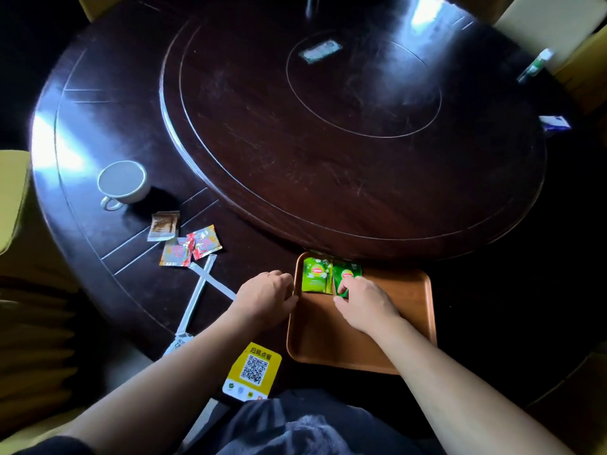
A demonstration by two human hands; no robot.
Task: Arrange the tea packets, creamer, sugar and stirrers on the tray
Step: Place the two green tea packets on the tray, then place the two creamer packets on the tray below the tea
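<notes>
Right hand (361, 303) fingers pinching glossy green tea packet (346, 274) on tray (394, 323).

Lipton logo on both green tea packets (317, 275); QR code on yellow card (253, 372).

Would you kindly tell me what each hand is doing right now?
Left hand: curled at the tray left rim; grip cannot be told.
Right hand: fingers pinching the right green tea packet on the tray.

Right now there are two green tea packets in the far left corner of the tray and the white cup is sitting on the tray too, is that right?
Not quite. The two green tea packets do lie in the far left corner of the tray, but the white cup stands on the dark table, well to the tray's left, as the head view shows.
</notes>
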